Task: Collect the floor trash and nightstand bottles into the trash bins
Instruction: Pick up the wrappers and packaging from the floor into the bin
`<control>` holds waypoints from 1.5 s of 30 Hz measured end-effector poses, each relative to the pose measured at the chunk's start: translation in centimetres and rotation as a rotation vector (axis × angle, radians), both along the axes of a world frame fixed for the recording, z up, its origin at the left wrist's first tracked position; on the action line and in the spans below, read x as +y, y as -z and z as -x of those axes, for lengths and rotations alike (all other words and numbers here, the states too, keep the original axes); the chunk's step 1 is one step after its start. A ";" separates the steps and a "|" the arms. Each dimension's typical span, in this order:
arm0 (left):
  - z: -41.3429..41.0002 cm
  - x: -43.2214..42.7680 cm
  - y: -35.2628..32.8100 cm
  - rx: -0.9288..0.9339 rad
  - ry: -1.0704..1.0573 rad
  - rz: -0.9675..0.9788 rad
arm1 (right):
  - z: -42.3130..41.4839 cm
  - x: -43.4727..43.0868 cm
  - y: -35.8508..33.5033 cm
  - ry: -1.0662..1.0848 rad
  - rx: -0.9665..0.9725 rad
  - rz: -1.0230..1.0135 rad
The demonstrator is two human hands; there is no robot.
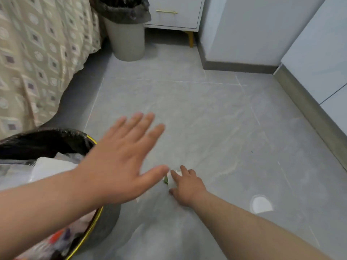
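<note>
Left hand [120,160] spread flat; right hand [185,186] fingers pinch blurred white scrap [173,175].

Grey marbled floor [206,113], beige diamond-patterned bedspread [37,53], black-lined beige bin [127,40], gold-rimmed bin [93,228].

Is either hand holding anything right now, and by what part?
The right hand pinches a small white and green scrap at its edge, low at the floor. The left hand is spread open, holding nothing.
</note>
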State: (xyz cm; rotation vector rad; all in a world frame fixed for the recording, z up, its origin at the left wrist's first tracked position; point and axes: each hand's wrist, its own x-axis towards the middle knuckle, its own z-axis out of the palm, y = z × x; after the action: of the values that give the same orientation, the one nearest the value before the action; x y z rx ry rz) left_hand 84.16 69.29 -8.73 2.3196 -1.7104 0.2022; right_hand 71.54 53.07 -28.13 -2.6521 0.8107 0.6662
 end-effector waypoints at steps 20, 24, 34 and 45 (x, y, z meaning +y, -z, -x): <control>6.1 -3.0 20.1 0.567 -0.530 -0.883 | 5.4 -2.9 -0.2 0.442 -0.344 -0.274; 5.6 -5.2 14.5 0.604 -0.245 -0.857 | 5.1 -3.3 -6.3 0.466 -0.515 -0.360; -0.8 6.7 -7.8 0.343 -0.123 -0.289 | -0.3 6.0 -24.6 0.218 -0.669 -0.364; -1.9 24.0 1.2 0.495 -0.782 -0.209 | -9.2 19.6 -23.2 -0.250 -0.475 -0.314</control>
State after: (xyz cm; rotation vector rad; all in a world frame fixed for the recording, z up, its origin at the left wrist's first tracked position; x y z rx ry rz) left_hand 86.10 93.28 -9.93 2.7614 -0.5746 -0.4026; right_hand 80.77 72.64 -4.97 -2.4805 0.2244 0.1747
